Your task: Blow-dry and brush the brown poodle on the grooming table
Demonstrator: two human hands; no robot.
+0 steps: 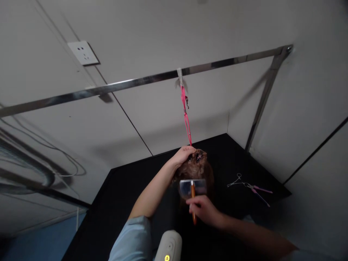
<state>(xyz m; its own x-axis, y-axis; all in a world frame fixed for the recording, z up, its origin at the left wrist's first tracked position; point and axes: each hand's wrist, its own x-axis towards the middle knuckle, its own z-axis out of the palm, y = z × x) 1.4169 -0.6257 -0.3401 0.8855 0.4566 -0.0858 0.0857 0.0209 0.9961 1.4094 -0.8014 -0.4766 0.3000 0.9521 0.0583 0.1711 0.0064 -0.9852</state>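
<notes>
A small dog with curly brown fur (209, 174) is on the black table, partly hidden by my arms and the brush. My left hand (186, 154) is closed on the dog's head, beside the loop of a pink leash (187, 127). The fingertips are partly lost in the fur. In my right hand (203, 208) is a slicker brush (193, 188) with an orange handle, gripped between thumb and fingers. Its wide head lies over the fur just below the dog's face; whether the bristles touch cannot be made out.
The leash hangs from a metal bar (144, 79) across the black table (130, 185). Metal forceps (236, 181) and pliers-like clippers (258, 189) with pink-purple handles lie at right. A white device (170, 244) with a yellow light rises in front. A grey hose (27, 159) is at left.
</notes>
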